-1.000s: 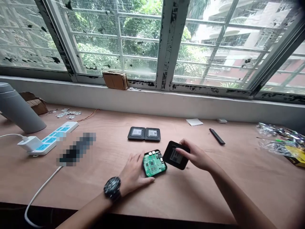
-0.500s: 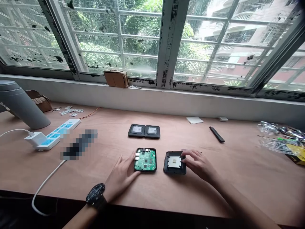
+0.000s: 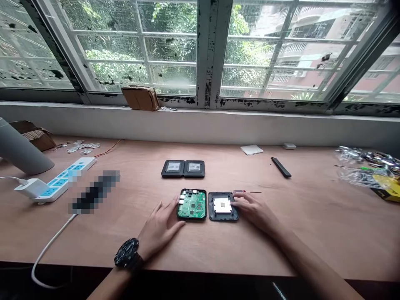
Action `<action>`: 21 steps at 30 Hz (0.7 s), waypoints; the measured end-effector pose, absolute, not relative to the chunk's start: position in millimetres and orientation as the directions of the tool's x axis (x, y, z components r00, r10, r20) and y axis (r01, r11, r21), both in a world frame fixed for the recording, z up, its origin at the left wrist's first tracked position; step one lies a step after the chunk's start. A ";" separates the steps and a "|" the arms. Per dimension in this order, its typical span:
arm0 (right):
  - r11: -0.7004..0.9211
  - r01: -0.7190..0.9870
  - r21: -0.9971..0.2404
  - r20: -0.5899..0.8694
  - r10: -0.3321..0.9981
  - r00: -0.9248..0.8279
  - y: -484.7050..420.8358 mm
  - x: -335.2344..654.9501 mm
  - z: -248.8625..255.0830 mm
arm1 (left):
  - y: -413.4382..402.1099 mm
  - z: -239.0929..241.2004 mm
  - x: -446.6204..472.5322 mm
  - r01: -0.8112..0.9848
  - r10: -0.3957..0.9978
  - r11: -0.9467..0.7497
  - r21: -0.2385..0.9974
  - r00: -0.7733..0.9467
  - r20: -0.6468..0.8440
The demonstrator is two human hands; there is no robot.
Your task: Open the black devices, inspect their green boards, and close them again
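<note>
On the wooden table point(image 3: 218, 246) lies an opened black device half with a green circuit board point(image 3: 191, 204) facing up. Right beside it lies the other black case half point(image 3: 223, 206), inside up, with a pale square pad in its middle. My left hand point(image 3: 159, 228), with a black watch on the wrist, rests flat with spread fingers against the board half's left edge. My right hand point(image 3: 254, 210) lies flat too, its fingertips touching the right edge of the case half. Neither hand holds anything.
Two closed black devices point(image 3: 183, 168) sit side by side further back. A thin red-handled screwdriver point(image 3: 246, 192) lies just behind my right hand. A black stick point(image 3: 281, 167), white pad point(image 3: 251, 149), power strip point(image 3: 59, 180), cardboard box point(image 3: 140, 98) and plastic bags point(image 3: 365, 168) surround the area.
My right hand turned the black case half over, set it down inside up, and slid it left beside the board half. My left hand straightened the board half and stayed at its edge.
</note>
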State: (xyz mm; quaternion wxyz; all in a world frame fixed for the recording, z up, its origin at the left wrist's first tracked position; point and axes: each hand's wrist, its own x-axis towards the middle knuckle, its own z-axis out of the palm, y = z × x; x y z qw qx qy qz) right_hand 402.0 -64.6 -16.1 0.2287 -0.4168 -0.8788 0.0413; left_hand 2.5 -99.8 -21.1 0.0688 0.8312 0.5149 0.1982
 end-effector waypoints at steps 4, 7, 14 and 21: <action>0.613 0.672 -0.416 0.336 0.790 -0.513 -63.7 405.1 -15.4 | -98.6 -20.8 -9.9 0.863 0.889 -0.452 0.225 0.417 0.188; 0.544 0.634 -0.550 0.279 0.835 -0.474 -64.7 407.6 -6.6 | -95.7 -22.7 -19.2 0.873 0.883 -0.464 0.151 0.443 0.152; 0.396 0.634 -0.664 0.198 0.911 -0.361 -63.4 409.9 -0.4 | -93.0 -23.9 -23.8 0.869 0.873 -0.484 0.104 0.470 0.133; 0.362 0.682 -0.635 0.150 0.924 -0.351 -68.9 407.9 6.6 | -94.4 -23.9 -23.3 0.880 0.881 -0.463 0.103 0.446 0.157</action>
